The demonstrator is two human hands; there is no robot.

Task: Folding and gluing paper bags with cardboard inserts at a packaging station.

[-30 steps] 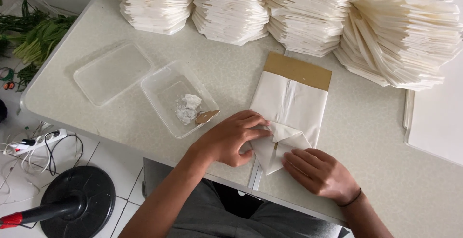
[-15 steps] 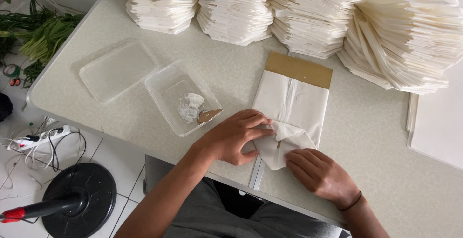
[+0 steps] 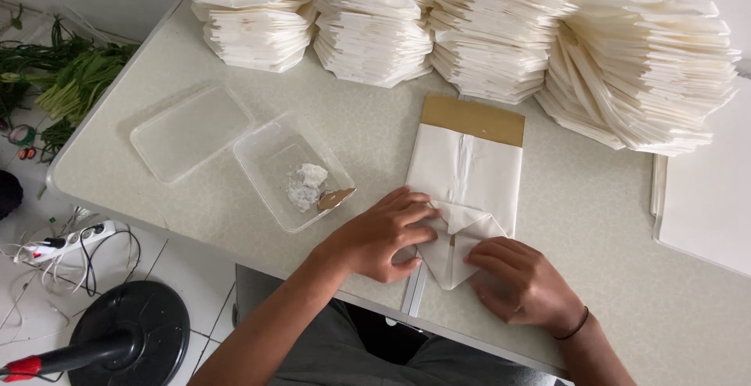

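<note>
A white paper sheet (image 3: 469,171) wrapped round a brown cardboard strip (image 3: 474,118) lies flat on the speckled table (image 3: 594,222). Its near end is folded into a pointed flap (image 3: 454,241). My left hand (image 3: 383,233) presses on the flap's left side, fingers laid flat across the fold. On the right side my right hand (image 3: 522,283), a dark band at the wrist, pushes the flap down with its fingertips. Neither hand grips the paper; both press it against the table.
Tall stacks of folded white paper (image 3: 485,34) line the far edge. A clear plastic tub (image 3: 291,171) holds white paste and a small spatula, its lid (image 3: 190,130) beside it. Flat white sheets (image 3: 704,198) lie right. On the floor to the left: fan base (image 3: 129,339), power strip, greens.
Both hands have shifted slightly on the flap, the right fingertips now pressing closer to the fold. The camera has tilted a little; the paper has not moved.
</note>
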